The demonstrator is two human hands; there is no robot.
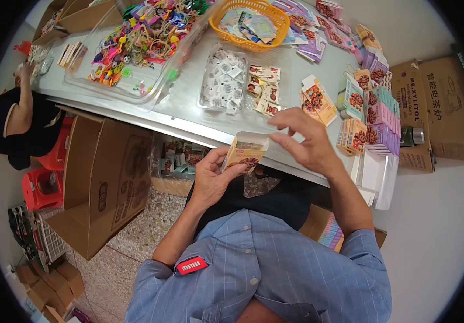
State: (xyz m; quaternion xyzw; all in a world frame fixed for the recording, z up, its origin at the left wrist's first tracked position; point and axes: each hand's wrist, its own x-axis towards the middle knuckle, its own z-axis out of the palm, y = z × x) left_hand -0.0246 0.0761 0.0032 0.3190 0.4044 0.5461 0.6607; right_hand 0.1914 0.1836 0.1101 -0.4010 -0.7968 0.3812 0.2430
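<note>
My left hand (215, 176) is closed around a small yellow carton (245, 156) with a colourful printed front, held just off the table's front edge. The carton's top stands open, its pale flaps raised. Beside those flaps is my right hand (308, 141), thumb and forefinger apart, with nothing visible between them. Beyond my hands lie a clear tray of small white packets (223, 78) and a group of cream packets with red prints (265, 89). Flattened yellow cartons (318, 101) rest on the table right of these.
A yellow basket (282, 23) of cards and a clear bin of colourful trinkets (140, 46) stand farther back. Stacked cartons (381, 116) line the table's right side. A large cardboard box (114, 177) stands at left on the floor, near red stools (42, 189). Another person (22, 121) sits far left.
</note>
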